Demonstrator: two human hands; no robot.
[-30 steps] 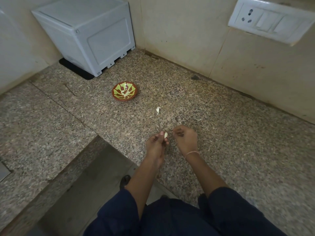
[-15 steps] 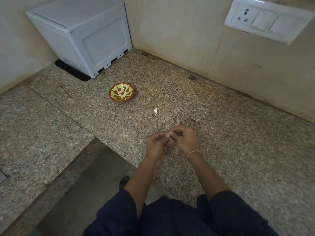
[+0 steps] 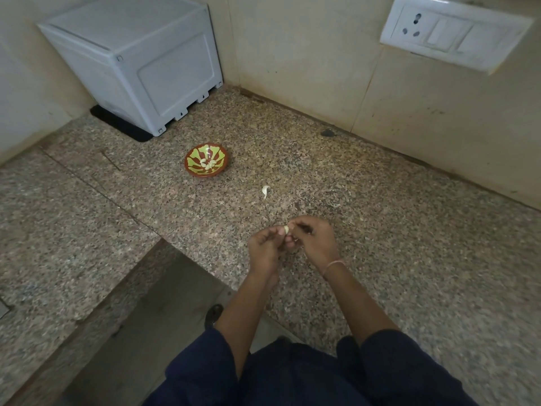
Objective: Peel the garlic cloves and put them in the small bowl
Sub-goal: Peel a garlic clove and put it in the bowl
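Peeling mid-frame, slip risk
Left grip (image 3: 265,247) + right grip (image 3: 317,244) both pinch the clove (image 3: 286,229) over desk (image 3: 380,259); it's small, could pop out & skitter. Loose clove (image 3: 265,191) just above; small bowl (image 3: 205,174) further up-left.

speckled polished granite counter (image 3: 380,244), glossy glazed small bowl (image 3: 205,171), smooth matt plastic box (image 3: 140,63), plastic switch plate (image 3: 450,33)

Speckled granite worktop (image 3: 380,259) lies below your right grip (image 3: 314,241). Small bowl (image 3: 205,174) sits well up-left of it, w/ a white garlic piece (image 3: 265,191) btwn bowl & grip. Grey box (image 3: 140,63) on black mat (image 3: 123,127) is far beyond, at the corner.
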